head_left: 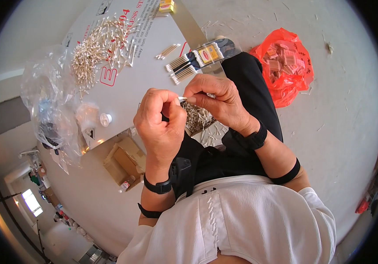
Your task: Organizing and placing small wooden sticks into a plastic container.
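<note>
My left hand (160,125) and my right hand (217,101) meet above my lap, both pinching a small bunch of cotton swabs (182,98) between the fingertips. Beneath them a loose heap of swabs (197,119) lies on my lap. On the grey board (127,88) ahead sit a big pile of swabs (98,46), a few loose swabs (167,51), and a packed bundle of swabs with a yellow and red label (195,61).
A red plastic bag (285,66) with small pink packs lies on the floor at right. A crumpled clear plastic bag (50,105) and a white cap (105,119) sit at the board's left. A cardboard box (125,160) stands below the board. A small yellow box (167,5) is at the top.
</note>
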A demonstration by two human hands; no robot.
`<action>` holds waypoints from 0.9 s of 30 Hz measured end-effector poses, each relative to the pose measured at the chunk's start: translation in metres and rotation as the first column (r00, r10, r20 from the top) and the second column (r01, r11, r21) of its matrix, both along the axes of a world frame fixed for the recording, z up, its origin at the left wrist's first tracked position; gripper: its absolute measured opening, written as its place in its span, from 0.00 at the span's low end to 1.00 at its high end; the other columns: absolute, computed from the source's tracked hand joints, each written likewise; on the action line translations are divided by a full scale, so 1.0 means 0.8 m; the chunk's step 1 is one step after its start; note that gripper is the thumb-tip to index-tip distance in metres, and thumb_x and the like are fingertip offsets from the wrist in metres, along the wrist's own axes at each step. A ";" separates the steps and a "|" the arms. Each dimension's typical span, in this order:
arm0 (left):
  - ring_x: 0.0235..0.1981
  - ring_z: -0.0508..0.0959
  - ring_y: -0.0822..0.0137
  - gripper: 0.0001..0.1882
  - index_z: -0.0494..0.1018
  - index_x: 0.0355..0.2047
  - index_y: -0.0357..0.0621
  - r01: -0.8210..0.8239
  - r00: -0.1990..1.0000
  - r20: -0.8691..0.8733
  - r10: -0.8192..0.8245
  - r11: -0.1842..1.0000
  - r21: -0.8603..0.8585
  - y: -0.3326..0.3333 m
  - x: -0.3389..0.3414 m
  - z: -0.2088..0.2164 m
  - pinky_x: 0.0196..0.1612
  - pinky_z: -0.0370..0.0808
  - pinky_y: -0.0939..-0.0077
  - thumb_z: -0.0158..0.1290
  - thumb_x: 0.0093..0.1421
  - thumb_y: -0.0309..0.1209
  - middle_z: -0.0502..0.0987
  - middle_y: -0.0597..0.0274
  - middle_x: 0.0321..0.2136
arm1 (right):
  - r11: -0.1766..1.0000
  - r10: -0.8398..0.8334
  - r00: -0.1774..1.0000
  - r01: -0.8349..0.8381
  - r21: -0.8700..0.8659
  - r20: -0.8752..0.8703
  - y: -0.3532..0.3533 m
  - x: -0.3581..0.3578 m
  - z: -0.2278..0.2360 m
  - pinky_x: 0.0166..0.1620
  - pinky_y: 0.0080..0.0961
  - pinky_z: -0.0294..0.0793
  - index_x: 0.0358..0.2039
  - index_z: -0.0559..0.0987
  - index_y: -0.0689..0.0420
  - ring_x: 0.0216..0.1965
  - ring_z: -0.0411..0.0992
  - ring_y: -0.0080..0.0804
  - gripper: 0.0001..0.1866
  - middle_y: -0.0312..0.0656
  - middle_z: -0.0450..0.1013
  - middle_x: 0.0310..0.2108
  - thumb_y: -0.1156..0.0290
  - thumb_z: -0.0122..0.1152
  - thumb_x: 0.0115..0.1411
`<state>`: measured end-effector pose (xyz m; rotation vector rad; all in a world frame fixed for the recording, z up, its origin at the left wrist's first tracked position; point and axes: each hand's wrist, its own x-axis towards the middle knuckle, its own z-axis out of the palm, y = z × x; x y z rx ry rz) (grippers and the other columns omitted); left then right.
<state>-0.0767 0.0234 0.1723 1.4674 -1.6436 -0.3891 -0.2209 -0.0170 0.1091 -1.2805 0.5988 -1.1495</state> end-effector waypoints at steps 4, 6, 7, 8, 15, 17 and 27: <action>0.20 0.68 0.75 0.08 0.71 0.30 0.37 0.007 1.000 -0.026 -0.008 0.999 -0.034 0.001 0.000 0.003 0.25 0.67 0.82 0.52 0.51 0.13 0.70 0.64 0.23 | 0.999 0.018 0.999 -0.020 0.038 0.045 0.000 0.003 0.000 0.37 0.23 0.69 0.33 0.79 0.62 0.31 0.68 0.25 0.02 0.37 0.71 0.26 0.81 0.61 0.58; 0.20 0.68 0.75 0.08 0.71 0.30 0.37 -0.002 1.000 -0.021 0.001 0.999 -0.036 0.002 0.001 0.004 0.25 0.67 0.82 0.52 0.51 0.13 0.70 0.64 0.23 | 0.999 0.019 0.998 -0.021 0.039 0.053 0.000 0.004 0.000 0.37 0.23 0.69 0.33 0.79 0.62 0.31 0.68 0.25 0.02 0.37 0.70 0.26 0.81 0.61 0.58; 0.20 0.69 0.75 0.08 0.71 0.30 0.37 0.003 1.000 -0.024 -0.004 0.999 -0.034 0.002 0.001 0.004 0.25 0.67 0.82 0.53 0.51 0.12 0.71 0.64 0.23 | 0.999 0.020 0.998 -0.022 0.039 0.057 0.000 0.003 -0.001 0.36 0.23 0.69 0.33 0.79 0.62 0.31 0.68 0.24 0.02 0.37 0.70 0.26 0.81 0.61 0.58; 0.20 0.69 0.75 0.09 0.71 0.30 0.37 0.008 1.000 -0.027 -0.009 0.999 -0.032 0.002 0.001 0.004 0.24 0.67 0.81 0.53 0.51 0.12 0.71 0.64 0.24 | 0.999 0.021 0.998 -0.024 0.040 0.062 0.000 0.003 -0.001 0.36 0.22 0.69 0.33 0.79 0.62 0.31 0.68 0.24 0.02 0.37 0.70 0.26 0.81 0.61 0.59; 0.19 0.70 0.72 0.10 0.71 0.30 0.38 0.017 0.996 0.091 -0.007 0.993 -0.114 -0.003 0.004 0.002 0.22 0.68 0.79 0.53 0.50 0.12 0.71 0.62 0.23 | 1.000 0.009 1.000 -0.009 -0.013 -0.029 0.002 -0.002 0.008 0.36 0.24 0.69 0.33 0.78 0.63 0.30 0.69 0.28 0.02 0.39 0.70 0.26 0.81 0.61 0.58; 0.19 0.69 0.70 0.10 0.70 0.30 0.38 0.061 0.984 0.173 -0.039 0.990 -0.126 -0.005 0.006 0.003 0.22 0.68 0.78 0.53 0.50 0.12 0.70 0.62 0.22 | 0.994 -0.013 0.997 0.005 -0.113 -0.073 0.001 -0.005 0.008 0.35 0.18 0.67 0.33 0.78 0.63 0.31 0.68 0.21 0.02 0.35 0.71 0.28 0.81 0.62 0.59; 0.22 0.70 0.76 0.07 0.71 0.30 0.38 -0.045 0.988 -0.144 0.047 0.999 0.015 0.004 0.003 0.004 0.27 0.68 0.83 0.53 0.53 0.15 0.72 0.66 0.25 | 0.962 0.154 0.974 -0.186 0.201 0.167 0.006 0.003 0.010 0.37 0.16 0.69 0.34 0.78 0.63 0.33 0.67 0.15 0.01 0.32 0.70 0.29 0.79 0.60 0.62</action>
